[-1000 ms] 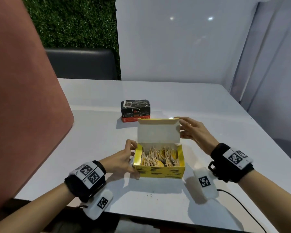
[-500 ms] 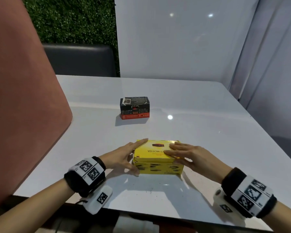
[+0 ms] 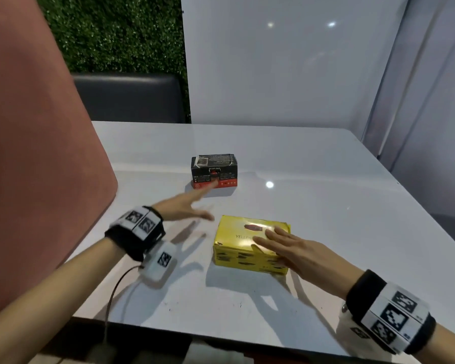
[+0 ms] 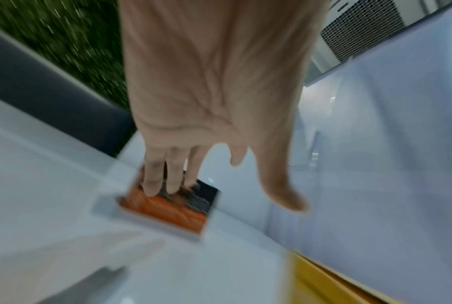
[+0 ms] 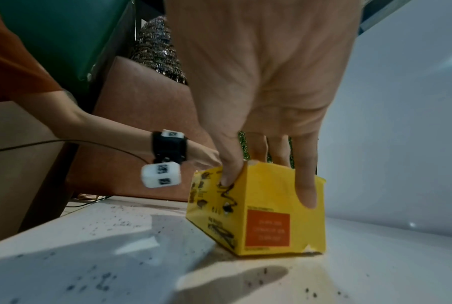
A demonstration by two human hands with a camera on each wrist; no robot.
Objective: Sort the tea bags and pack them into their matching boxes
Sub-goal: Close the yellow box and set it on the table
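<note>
**Yellow box closed, left hand heads for the black one**

A second ago we had the yellow cardboard tea box (image 3: 250, 245) open, its lid flap up and the tea bags standing inside; half a second ago the lid was down with both our hands on it. Now the lid is shut and the box sits on the white glossy table (image 3: 326, 206) near the front edge. Our right hand (image 3: 294, 252) lies on top of it with the fingers straight and spread; in the right wrist view the thumb presses the near top corner and another finger hangs over the end face. It presses down and does not grip the box.

Our left hand (image 3: 184, 206) has come off the yellow box and is stretched out, fingers straight and holding nothing, toward the small black cardboard box with the red band (image 3: 214, 170) further back on the table. The left wrist view is blurred with motion, and the fingertips overlap that box there; we cannot tell whether they touch it yet.

No loose tea bags show on the table. We judge the yellow box's share packed and closed, and the black box the next to be handled, probably drawn closer.
</note>
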